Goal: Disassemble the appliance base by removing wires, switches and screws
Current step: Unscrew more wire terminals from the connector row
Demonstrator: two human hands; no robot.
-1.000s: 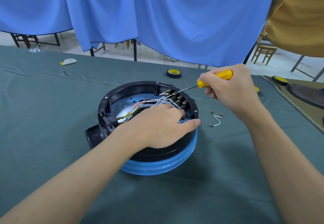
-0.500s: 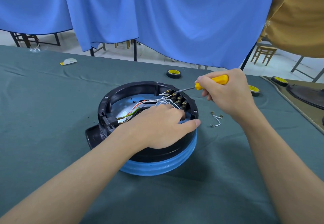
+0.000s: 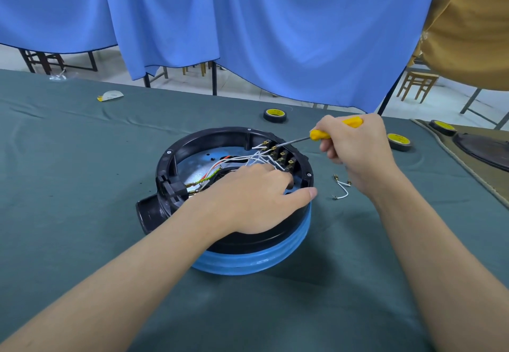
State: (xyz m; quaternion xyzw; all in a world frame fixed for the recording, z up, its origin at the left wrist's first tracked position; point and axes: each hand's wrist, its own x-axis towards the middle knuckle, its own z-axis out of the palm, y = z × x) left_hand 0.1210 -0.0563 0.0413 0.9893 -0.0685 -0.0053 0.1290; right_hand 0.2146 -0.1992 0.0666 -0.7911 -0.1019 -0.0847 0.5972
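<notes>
Appliance base (image 3: 170,164) mid-table on green cloth (image 3: 82,186), open side up; screwdriver (image 3: 319,134) at its far-right terminal block (image 3: 281,156).
Left hand (image 3: 248,200) grips near-right rim, fingers curled inside among white wires (image 3: 237,160), thumb outside. Right hand (image 3: 355,145) closed round the yellow handle, tip at the terminals. Loose wire (image 3: 341,187) lies on cloth just right of base.

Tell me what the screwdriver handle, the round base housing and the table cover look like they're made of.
Screwdriver handle: likely plastic, smooth opaque yellow with a soft sheen.
Base housing: probably moulded plastic, semi-gloss black with moulded ribs and screw bosses.
Table cover: cloth, matte dark green, lying in wrinkles and folds.
</notes>
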